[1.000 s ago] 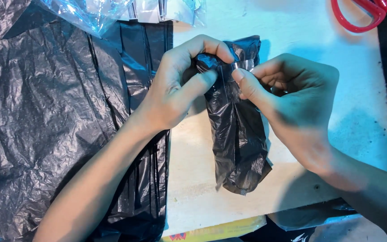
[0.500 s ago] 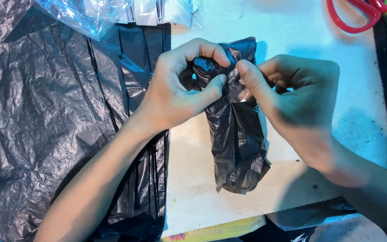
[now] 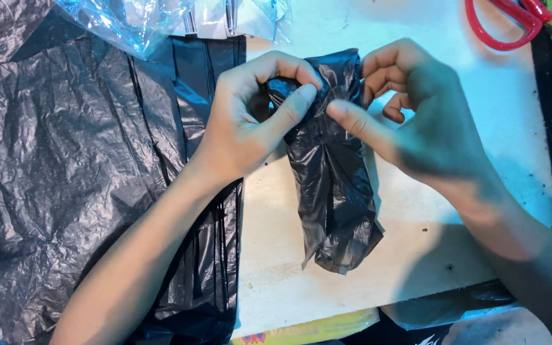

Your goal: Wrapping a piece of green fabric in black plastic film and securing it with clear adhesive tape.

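Head view looks down on two bare hands meeting at the top of a small crumpled black plastic bag (image 3: 333, 191). Left hand (image 3: 250, 124) has its grip closed on the bag's upper left edge, thumb pressed against the curled forefinger with the thin film pinched between them. Right hand (image 3: 416, 121) has its grip closed on the upper right edge: the thumb pushes flat against the front of the bag and the bent fingers sit behind the top fold. Both thumbs lie just beside each other. From that pinched top the bag runs down toward the person, bunched and narrow, its lower end resting on the pale white counter (image 3: 416, 45), between the two forearms.

Left of the bag, under the left forearm, a wide sheet of wrinkled black plastic film (image 3: 59, 172) covers that side of the counter, with folded pleats along its right border. Above it, at the top edge, lies a crinkled clear plastic wrapper (image 3: 129, 22). Far off at the top right corner sit red-handled scissors (image 3: 512, 22), well apart from both hands. A dark strip runs down the counter's right edge
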